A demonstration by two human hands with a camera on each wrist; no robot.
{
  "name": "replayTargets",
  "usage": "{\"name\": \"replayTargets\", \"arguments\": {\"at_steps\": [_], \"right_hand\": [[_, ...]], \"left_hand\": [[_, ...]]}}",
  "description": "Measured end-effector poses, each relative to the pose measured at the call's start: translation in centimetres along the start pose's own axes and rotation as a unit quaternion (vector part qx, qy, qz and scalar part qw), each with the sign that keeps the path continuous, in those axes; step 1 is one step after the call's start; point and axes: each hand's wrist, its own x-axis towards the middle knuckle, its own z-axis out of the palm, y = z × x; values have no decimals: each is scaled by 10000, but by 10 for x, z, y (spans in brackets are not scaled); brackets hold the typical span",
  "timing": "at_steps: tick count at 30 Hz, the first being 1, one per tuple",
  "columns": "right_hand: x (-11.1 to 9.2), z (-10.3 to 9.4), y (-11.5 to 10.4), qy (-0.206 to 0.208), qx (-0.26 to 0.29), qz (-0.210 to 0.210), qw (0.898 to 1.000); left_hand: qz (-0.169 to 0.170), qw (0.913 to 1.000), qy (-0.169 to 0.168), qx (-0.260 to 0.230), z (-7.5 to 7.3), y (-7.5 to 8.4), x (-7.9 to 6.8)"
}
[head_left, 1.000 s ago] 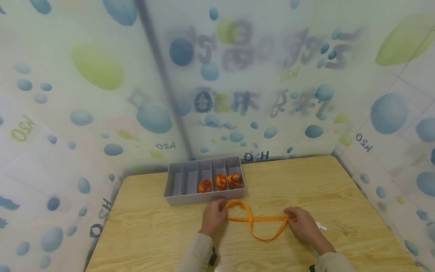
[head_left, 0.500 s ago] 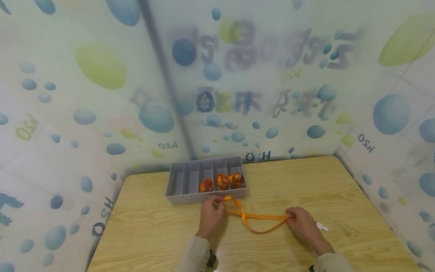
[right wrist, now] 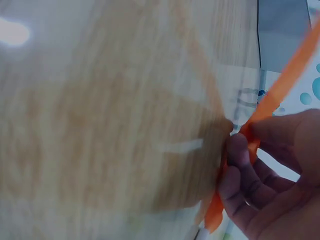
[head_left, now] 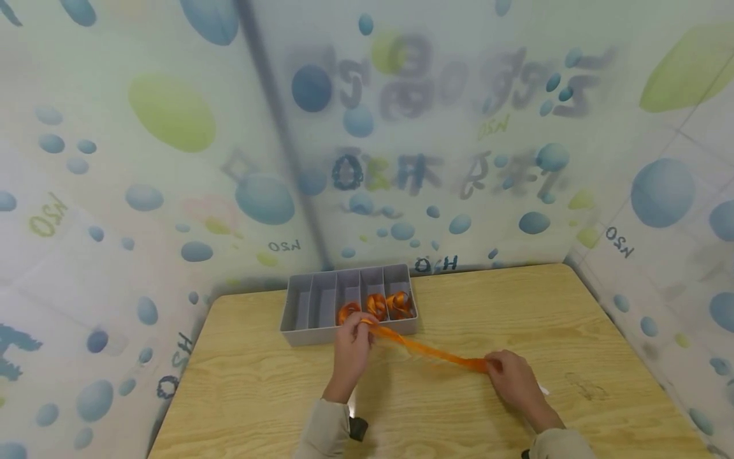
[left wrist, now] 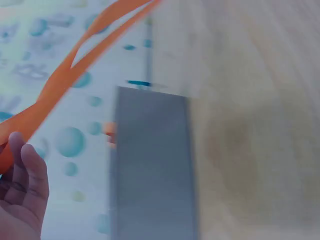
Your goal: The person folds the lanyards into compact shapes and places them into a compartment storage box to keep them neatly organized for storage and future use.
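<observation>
An orange lanyard [head_left: 430, 349] stretches between both hands, its two strands close together and slanting down to the right in the head view. My left hand [head_left: 351, 350] pinches its left end, raised in front of the grey box; in the left wrist view the lanyard [left wrist: 85, 60] rises away from the curled fingers [left wrist: 36, 170]. Lower down, my right hand [head_left: 513, 379] pinches the other end close over the table. The right wrist view shows the lanyard [right wrist: 280, 95] between thumb and fingers, with a short orange tail and a white clip [right wrist: 202, 233] below them.
Behind the left hand stands a grey box [head_left: 315, 336] with several compartments. Orange coils [head_left: 375, 306] lie in its three right compartments. The wooden table [head_left: 246, 382] backs onto a wall hung with a patterned sheet [head_left: 459, 127].
My left hand has lifted its end of the lanyard up toward the box. The wide loop with crossed strands has drawn into one nearly straight band. My right hand has hardly moved.
</observation>
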Motion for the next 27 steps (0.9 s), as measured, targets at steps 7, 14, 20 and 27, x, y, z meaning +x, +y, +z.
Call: {"name": "replayTargets", "arguments": {"at_steps": [7,14,20,27], "right_hand": [[-2,0,1,87,-28,234,9997],[-2,4,-3,116,48,40,9999],[-6,13,-14,194,405,-364,9983],[-9,26,-43,-434,1347,-806,9867]], "left_hand": [[590,9978,189,-229,0,34,7],[1074,9940,89,-207,4,50,12],[1373,9903,-14,-233,6,63,15],[1515,9879,-109,-309,7,74,16]]}}
